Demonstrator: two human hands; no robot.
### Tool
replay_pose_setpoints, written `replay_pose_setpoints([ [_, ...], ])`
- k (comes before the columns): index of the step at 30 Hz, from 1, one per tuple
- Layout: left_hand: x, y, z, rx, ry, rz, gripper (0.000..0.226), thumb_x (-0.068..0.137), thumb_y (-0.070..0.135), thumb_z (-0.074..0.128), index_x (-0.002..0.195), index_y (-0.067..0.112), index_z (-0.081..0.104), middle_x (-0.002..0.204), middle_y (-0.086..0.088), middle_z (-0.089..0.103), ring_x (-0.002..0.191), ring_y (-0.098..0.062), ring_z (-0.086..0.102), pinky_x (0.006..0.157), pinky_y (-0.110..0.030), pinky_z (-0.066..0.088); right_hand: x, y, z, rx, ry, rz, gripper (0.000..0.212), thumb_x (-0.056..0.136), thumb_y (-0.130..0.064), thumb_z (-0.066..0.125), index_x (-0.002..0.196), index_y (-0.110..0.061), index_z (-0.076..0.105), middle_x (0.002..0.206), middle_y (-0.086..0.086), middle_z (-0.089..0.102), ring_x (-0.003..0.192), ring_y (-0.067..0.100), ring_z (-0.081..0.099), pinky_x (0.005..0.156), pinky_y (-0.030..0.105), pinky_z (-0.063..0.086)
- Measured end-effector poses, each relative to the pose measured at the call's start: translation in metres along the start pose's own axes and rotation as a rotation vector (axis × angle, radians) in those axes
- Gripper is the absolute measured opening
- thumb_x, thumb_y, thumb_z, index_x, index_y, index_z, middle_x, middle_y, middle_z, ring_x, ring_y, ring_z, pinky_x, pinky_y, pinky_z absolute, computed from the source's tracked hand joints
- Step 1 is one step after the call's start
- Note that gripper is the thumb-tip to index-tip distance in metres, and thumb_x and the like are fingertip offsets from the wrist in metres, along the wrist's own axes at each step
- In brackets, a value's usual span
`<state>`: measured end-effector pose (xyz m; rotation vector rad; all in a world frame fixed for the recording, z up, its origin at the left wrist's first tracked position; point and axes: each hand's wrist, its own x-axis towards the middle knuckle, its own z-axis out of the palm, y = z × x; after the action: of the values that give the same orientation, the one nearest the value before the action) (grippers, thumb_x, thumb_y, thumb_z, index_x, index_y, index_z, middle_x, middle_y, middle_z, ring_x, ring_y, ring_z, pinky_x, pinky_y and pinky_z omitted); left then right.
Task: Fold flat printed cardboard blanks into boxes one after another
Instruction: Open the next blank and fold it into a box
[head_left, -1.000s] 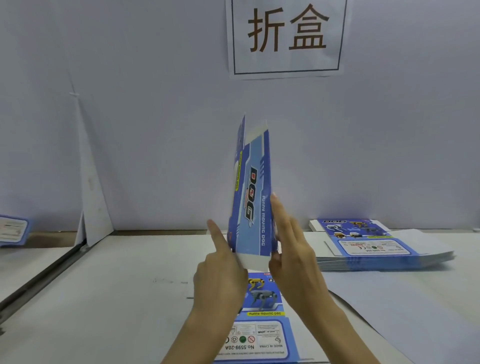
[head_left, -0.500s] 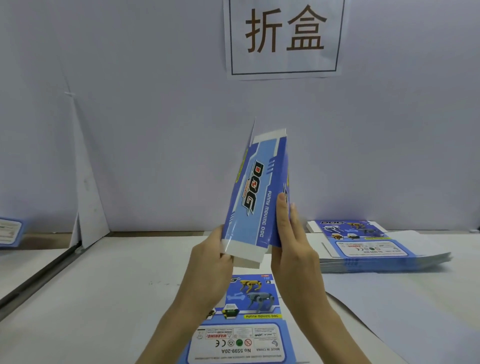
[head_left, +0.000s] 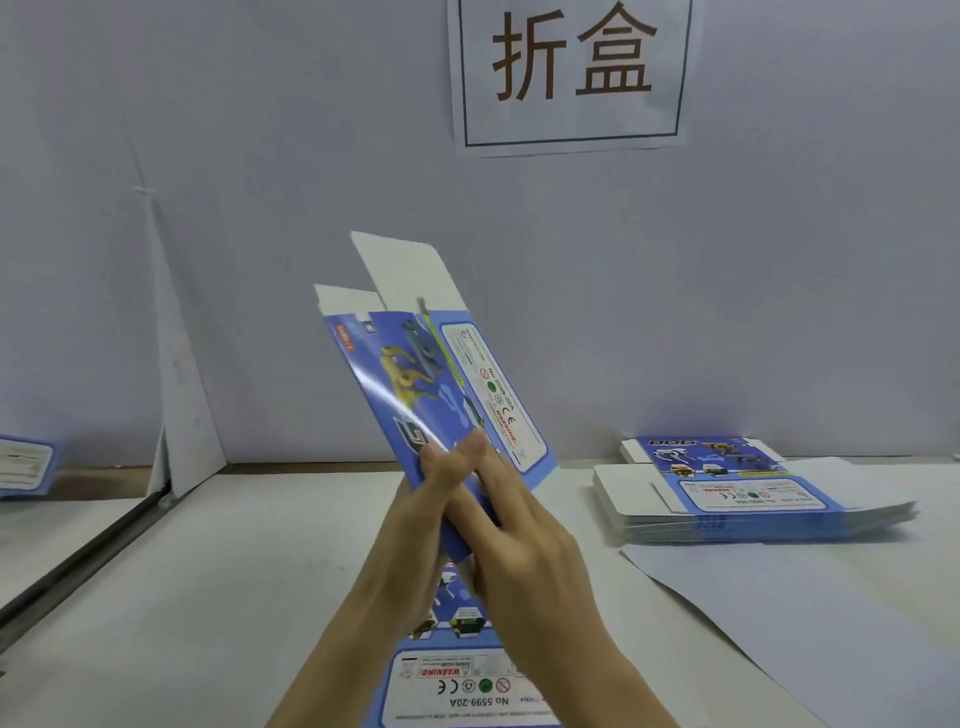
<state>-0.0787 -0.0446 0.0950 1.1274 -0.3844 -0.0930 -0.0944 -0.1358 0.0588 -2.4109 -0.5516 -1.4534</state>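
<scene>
Our left hand (head_left: 415, 525) pinches the raised blank (head_left: 436, 374); our right hand (head_left: 524, 551) presses straight fingers on it. Our arms half hide a second blank (head_left: 457, 680) at the tabletop's (head_left: 208, 597) near edge; a stack (head_left: 737, 499) lies right.

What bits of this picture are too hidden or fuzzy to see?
Head view:
- held blank: lower end hidden behind left hand and right hand; print motion-blurred.
- blank on the table: forearms cover its middle, bottom edge cuts it.
- blue card: cut by left edge.
- stack: label print too small.
</scene>
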Motion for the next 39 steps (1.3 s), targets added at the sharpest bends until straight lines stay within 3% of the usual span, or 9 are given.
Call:
replay_pose_setpoints([
  [5, 0.006, 0.005, -0.015, 0.05, 0.013, 0.009, 0.033, 0.068, 0.035, 0.073, 0.099, 0.024, 0.073, 0.099, -0.005, 0.075, 0.087, -0.023, 0.073, 0.061, -0.026, 0.057, -0.001, 0.012, -0.002, -0.03, 0.033, 0.112, 0.046, 0.091, -0.028, 0.062, 0.133, -0.011, 0.055, 0.135, 0.016, 0.056, 0.122, 0.034, 0.056, 0.091, 0.048, 0.053],
  [9, 0.011, 0.011, -0.027, 0.132, 0.019, 0.011, 0.036, 0.065, 0.034, 0.067, 0.099, 0.023, 0.068, 0.092, -0.002, 0.076, 0.079, -0.02, 0.073, 0.056, -0.023, 0.056, 0.004, 0.034, -0.011, -0.001, -0.019, 0.388, 0.084, 0.08, -0.052, 0.068, 0.144, -0.008, 0.038, 0.148, 0.022, 0.038, 0.135, 0.041, 0.038, 0.105, 0.058, 0.038],
  [17, 0.012, 0.017, -0.041, 0.229, -0.069, -0.007, 0.028, 0.065, 0.021, 0.077, 0.093, 0.019, 0.071, 0.091, -0.008, 0.075, 0.077, -0.025, 0.073, 0.057, -0.029, 0.058, 0.011, 0.06, -0.032, 0.005, -0.097, 0.493, 0.101, 0.064, -0.076, 0.04, 0.149, -0.023, 0.031, 0.152, 0.008, 0.034, 0.137, 0.028, 0.033, 0.11, 0.045, 0.026],
  [20, 0.011, 0.015, -0.036, 0.227, -0.059, -0.001, 0.034, 0.065, 0.027, 0.07, 0.098, 0.016, 0.067, 0.091, -0.008, 0.075, 0.079, -0.024, 0.073, 0.061, -0.029, 0.059, 0.009, 0.072, -0.038, 0.124, 0.017, 0.547, 0.085, 0.069, -0.073, 0.044, 0.141, -0.027, 0.043, 0.124, -0.004, 0.054, 0.103, 0.01, 0.048, 0.085, 0.028, 0.041],
  [24, 0.01, 0.008, -0.024, 0.144, -0.067, -0.069, 0.053, 0.065, 0.028, 0.082, 0.113, 0.018, 0.063, 0.102, -0.007, 0.074, 0.087, -0.022, 0.072, 0.065, -0.028, 0.058, 0.007, 0.078, -0.043, 0.048, 0.098, 0.521, 0.066, 0.082, -0.052, 0.031, 0.131, -0.018, 0.059, 0.087, 0.004, 0.066, 0.073, 0.02, 0.057, 0.062, 0.026, 0.036],
  [28, 0.012, 0.007, -0.022, 0.05, 0.002, -0.148, 0.069, 0.06, 0.032, 0.084, 0.123, 0.02, 0.058, 0.107, -0.008, 0.072, 0.091, -0.026, 0.071, 0.071, -0.037, 0.059, 0.008, 0.07, -0.035, 0.162, 0.129, 0.429, 0.049, 0.091, -0.036, 0.032, 0.13, -0.021, 0.058, 0.041, -0.01, 0.024, 0.048, 0.01, 0.036, 0.047, 0.02, 0.026],
  [33, 0.021, 0.008, -0.034, 0.082, 0.16, -0.053, 0.076, 0.055, 0.034, 0.079, 0.125, 0.017, 0.054, 0.101, -0.007, 0.074, 0.082, -0.025, 0.073, 0.064, -0.035, 0.06, 0.011, 0.062, -0.037, 0.583, -0.068, 0.452, 0.03, 0.092, -0.031, 0.043, 0.098, -0.054, 0.062, 0.063, -0.014, 0.06, 0.055, 0.009, 0.05, 0.05, 0.016, 0.037],
  [36, 0.024, 0.013, -0.045, 0.132, 0.203, 0.066, 0.081, 0.047, 0.033, 0.084, 0.122, 0.02, 0.053, 0.099, -0.002, 0.074, 0.086, -0.024, 0.073, 0.07, -0.037, 0.059, 0.019, 0.068, -0.048, 0.998, -0.502, 0.612, 0.036, 0.077, -0.019, 0.051, 0.109, -0.029, 0.065, 0.096, 0.003, 0.07, 0.086, 0.013, 0.064, 0.079, 0.032, 0.054],
  [39, 0.021, 0.015, -0.048, 0.344, 0.076, 0.143, 0.09, 0.04, 0.026, 0.097, 0.115, 0.031, 0.048, 0.096, 0.009, 0.073, 0.082, -0.016, 0.073, 0.058, -0.025, 0.057, 0.022, 0.07, -0.051, 1.206, -0.527, 0.828, 0.056, 0.07, -0.046, 0.062, 0.118, -0.016, 0.063, 0.104, 0.004, 0.071, 0.089, 0.017, 0.067, 0.077, 0.031, 0.056],
])
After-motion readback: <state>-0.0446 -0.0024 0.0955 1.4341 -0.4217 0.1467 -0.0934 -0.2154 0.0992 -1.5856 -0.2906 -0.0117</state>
